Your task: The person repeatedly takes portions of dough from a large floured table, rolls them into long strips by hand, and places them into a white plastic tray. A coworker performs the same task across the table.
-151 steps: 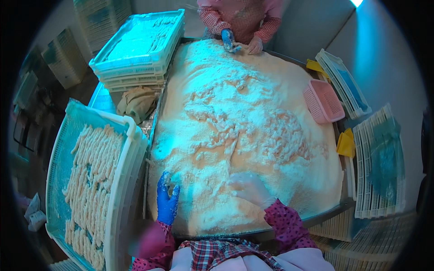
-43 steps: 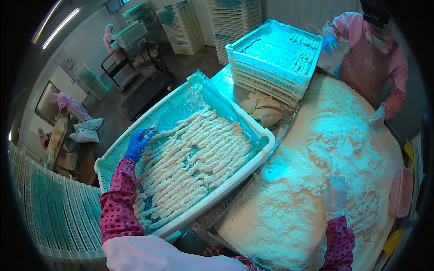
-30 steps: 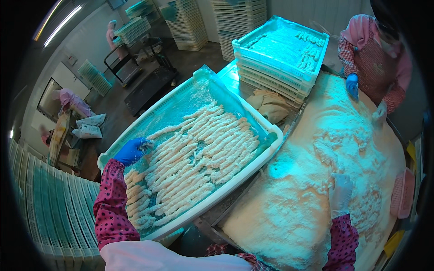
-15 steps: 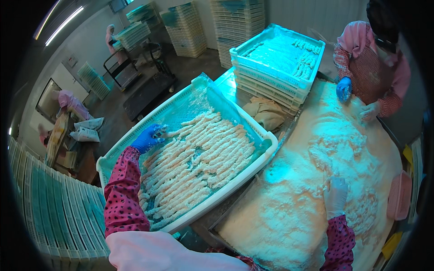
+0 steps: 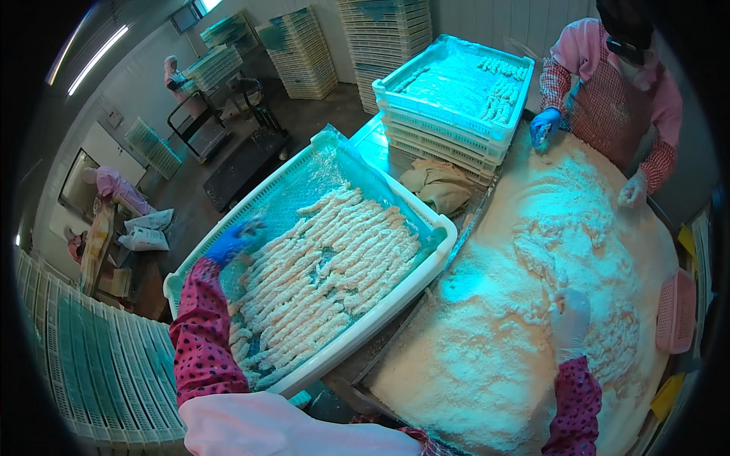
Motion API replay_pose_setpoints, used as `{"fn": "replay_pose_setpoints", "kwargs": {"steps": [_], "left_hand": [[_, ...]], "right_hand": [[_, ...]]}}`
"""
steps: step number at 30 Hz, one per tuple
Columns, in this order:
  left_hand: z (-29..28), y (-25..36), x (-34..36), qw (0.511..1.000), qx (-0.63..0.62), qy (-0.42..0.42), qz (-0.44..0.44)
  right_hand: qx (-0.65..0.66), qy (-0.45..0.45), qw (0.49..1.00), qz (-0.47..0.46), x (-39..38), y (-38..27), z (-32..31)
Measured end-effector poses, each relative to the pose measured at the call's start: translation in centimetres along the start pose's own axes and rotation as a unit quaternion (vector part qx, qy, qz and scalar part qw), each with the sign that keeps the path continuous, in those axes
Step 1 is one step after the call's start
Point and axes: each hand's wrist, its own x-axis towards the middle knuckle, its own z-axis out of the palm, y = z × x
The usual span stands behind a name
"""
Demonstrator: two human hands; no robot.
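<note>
My left hand [image 5: 236, 239], in a blue glove, is smeared by motion over the left side of a white-rimmed tray [image 5: 380, 300]. Its fingers are too blurred to read. Rows of crumb-coated strips [image 5: 327, 266] lie side by side on the tray's blue-green lining, and the hand is just beyond their left ends. On my right, a heap of pale breading crumbs [image 5: 487, 365] covers a wide table. Over it my right hand [image 5: 572, 323], in a whitish glove, has its fingers curled together at the crumbs; whatever they hold is too small to name.
Across the crumbs stands a co-worker [image 5: 616, 99] with one blue-gloved hand [image 5: 544, 129]. Stacked trays [image 5: 456, 114] rise beyond my tray, beside a crumpled tan cloth [image 5: 437, 185]. A pink basket [image 5: 675, 311] sits at the right edge. More trays [image 5: 99, 357] stand at lower left.
My left hand has drawn back a little to the left from the strip ends. My right hand has shifted slightly right. The co-worker's blue-gloved hand has moved left.
</note>
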Motion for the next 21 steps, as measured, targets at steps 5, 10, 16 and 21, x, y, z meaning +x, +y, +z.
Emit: {"fn": "replay_pose_setpoints", "kwargs": {"steps": [5,10,16,21], "left_hand": [[-3.1,-2.7,-4.8,0.996,0.079,-0.04,0.015],[0.3,-4.5,-7.1,0.979,0.137,0.111,0.103],[24.1,7.0,-10.8,0.973,0.033,-0.047,0.224],[42.3,0.5,-6.2,0.863,0.269,-0.169,0.394]], "right_hand": [[0.365,0.094,0.898,0.226,-1.4,0.6,-4.1],[0.304,-0.103,0.941,-0.104,-4.8,-4.3,-5.2],[0.215,-0.077,0.948,0.221,-13.6,1.4,-5.3],[0.036,-0.16,0.986,0.006,-16.7,-4.7,-3.9]]}}
